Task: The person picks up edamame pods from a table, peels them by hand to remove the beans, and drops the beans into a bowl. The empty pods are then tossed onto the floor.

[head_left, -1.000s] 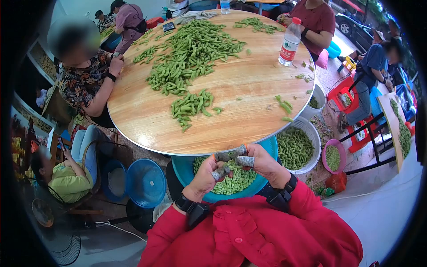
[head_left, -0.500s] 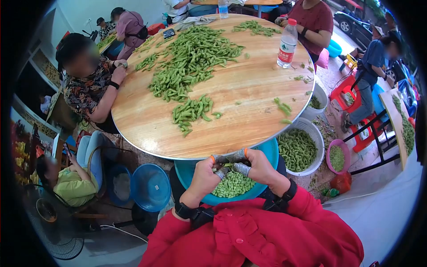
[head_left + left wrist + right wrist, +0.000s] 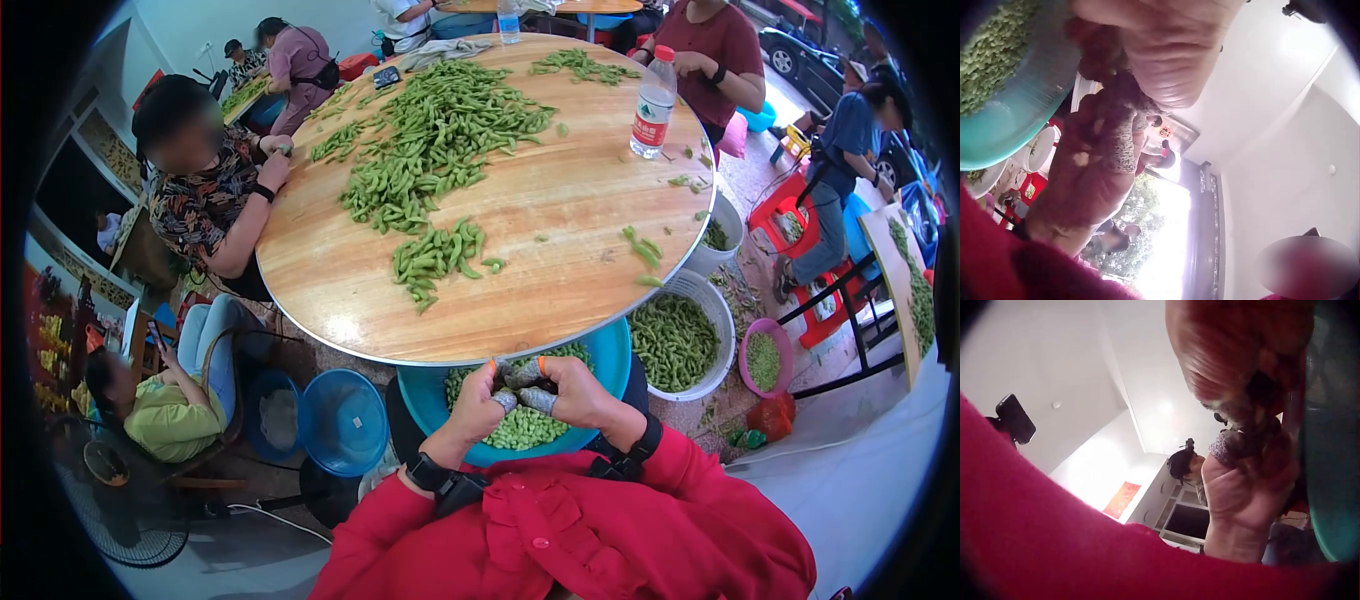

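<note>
My left hand (image 3: 470, 408) and right hand (image 3: 588, 395) meet fingertip to fingertip just below the table edge. Grey wrappings (image 3: 537, 400) cover several fingers and thumbs, with orange bands at some edges. Between them the hands pinch a green soybean pod, mostly hidden by the fingers. Under them sits a teal basin (image 3: 420, 400) with shelled green beans (image 3: 525, 430). In the left wrist view the wrapped right hand (image 3: 1085, 181) faces the near left palm (image 3: 1172, 56). The right wrist view shows the left hand (image 3: 1244, 494) meeting the right, in shadow.
On the round wooden table (image 3: 570, 260) lie a large heap of pods (image 3: 430, 140), a smaller pile (image 3: 435, 262) and a water bottle (image 3: 653, 105). A white basket (image 3: 718, 335) of pods and a pink basin (image 3: 745, 365) stand right; blue basins (image 3: 345, 420) left. People sit around.
Both hands stay together over the basin while the fingers shift. The green pod between them showed more plainly half a second ago. The head view has swung slightly.
</note>
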`<state>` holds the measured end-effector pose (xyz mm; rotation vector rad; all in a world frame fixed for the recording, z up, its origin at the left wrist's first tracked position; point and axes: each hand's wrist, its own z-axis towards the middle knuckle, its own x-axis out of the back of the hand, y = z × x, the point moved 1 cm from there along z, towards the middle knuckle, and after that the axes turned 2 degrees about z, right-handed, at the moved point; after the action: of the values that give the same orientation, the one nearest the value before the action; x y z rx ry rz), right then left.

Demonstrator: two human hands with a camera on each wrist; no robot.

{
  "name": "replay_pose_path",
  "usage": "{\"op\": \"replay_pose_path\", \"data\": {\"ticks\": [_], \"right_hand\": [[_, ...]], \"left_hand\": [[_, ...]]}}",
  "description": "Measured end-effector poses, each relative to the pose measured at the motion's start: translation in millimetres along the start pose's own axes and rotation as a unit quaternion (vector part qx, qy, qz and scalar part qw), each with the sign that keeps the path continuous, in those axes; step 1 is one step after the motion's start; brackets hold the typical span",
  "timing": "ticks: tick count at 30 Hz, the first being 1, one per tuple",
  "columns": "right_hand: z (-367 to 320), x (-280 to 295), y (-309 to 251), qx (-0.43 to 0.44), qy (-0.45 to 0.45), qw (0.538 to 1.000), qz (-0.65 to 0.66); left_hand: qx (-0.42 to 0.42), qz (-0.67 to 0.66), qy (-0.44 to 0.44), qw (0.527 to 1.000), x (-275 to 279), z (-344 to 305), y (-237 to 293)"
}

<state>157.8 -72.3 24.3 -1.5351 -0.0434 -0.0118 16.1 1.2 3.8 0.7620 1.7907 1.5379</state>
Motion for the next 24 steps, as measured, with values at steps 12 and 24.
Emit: {"op": "replay_pose_path", "data": {"ticks": [12, 24], "right_hand": [[1.3, 19.8, -4.1, -0.078, 0.036, 0.967, 0.239], [-5.2, 16.2, -9.5, -0.07, -0.017, 0.979, 0.189]], "left_hand": [[0.032, -0.136, 0.047, 0.989, -4.3, 1.9, 18.3], [0.03, -0.068, 0.035, 0.997, -8.7, -4.6, 23.5]]}}
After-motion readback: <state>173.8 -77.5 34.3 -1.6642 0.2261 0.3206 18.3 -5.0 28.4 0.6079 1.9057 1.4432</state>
